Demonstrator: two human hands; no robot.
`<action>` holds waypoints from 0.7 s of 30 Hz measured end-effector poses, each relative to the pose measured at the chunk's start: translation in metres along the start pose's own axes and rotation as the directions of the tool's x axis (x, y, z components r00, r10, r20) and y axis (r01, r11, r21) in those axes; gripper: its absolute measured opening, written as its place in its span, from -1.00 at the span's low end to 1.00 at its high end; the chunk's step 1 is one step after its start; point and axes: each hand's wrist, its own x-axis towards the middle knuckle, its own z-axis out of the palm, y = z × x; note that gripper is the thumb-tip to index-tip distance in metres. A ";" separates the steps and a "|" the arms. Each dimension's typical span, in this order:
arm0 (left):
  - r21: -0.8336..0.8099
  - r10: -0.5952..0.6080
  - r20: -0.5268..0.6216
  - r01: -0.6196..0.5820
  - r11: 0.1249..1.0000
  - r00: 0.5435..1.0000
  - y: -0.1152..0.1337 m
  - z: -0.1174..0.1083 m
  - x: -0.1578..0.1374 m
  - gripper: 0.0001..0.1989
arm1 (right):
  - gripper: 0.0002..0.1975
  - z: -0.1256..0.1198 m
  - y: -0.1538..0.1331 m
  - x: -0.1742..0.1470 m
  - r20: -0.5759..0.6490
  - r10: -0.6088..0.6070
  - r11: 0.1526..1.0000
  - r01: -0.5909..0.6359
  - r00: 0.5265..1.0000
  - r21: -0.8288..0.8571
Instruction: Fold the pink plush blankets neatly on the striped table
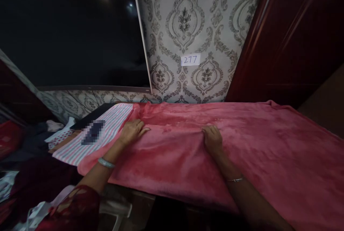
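My R hand (213, 140)'s pinching red blanket (271, 145), L hand (131, 131) grip can't tell tbh; uneven tug cld bunch it imo.

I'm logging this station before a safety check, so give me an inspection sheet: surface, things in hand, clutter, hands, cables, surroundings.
Surface: mostly covered; striped cloth shows at left, bearing a pixelated dark item.
Things in hand: pink blanket, spread with creases between the hands.
Clutter: dark heaped fabrics at far left.
Hands: right hand curled on a blanket fold; left hand on the blanket, grip unclear.
Cables: thin dark lines below the screen, possibly cables; too small to tell.
Surroundings: patterned wallpaper, paper marked 277, dark red panel at right.
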 end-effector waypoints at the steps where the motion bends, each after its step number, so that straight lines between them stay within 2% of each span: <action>1: -0.002 0.016 0.046 -0.016 1.000 0.999 0.001 -0.001 -0.003 -0.57 | -0.69 -0.002 -0.001 0.000 0.018 -0.010 1.000 0.010 1.000 -0.003; 5: -0.033 0.056 0.184 -0.051 0.998 0.981 0.003 -0.004 -0.014 -0.61 | -0.70 -0.013 -0.005 0.001 0.101 -0.025 1.000 0.024 0.995 0.007; 13: -0.178 0.020 0.284 0.032 0.984 0.959 0.003 -0.002 -0.018 -0.74 | -0.71 -0.044 0.007 0.016 0.154 -0.061 0.998 0.055 0.986 0.045; 17: -0.267 -0.052 0.301 0.137 0.954 0.952 -0.010 0.006 -0.029 -0.76 | -0.72 -0.048 0.008 0.015 0.206 -0.044 0.998 0.031 0.978 0.063; 21: -0.251 -0.170 0.245 0.231 0.940 0.955 -0.021 0.004 -0.032 -0.71 | -0.72 -0.046 0.003 0.012 0.253 -0.018 0.998 0.004 0.967 0.058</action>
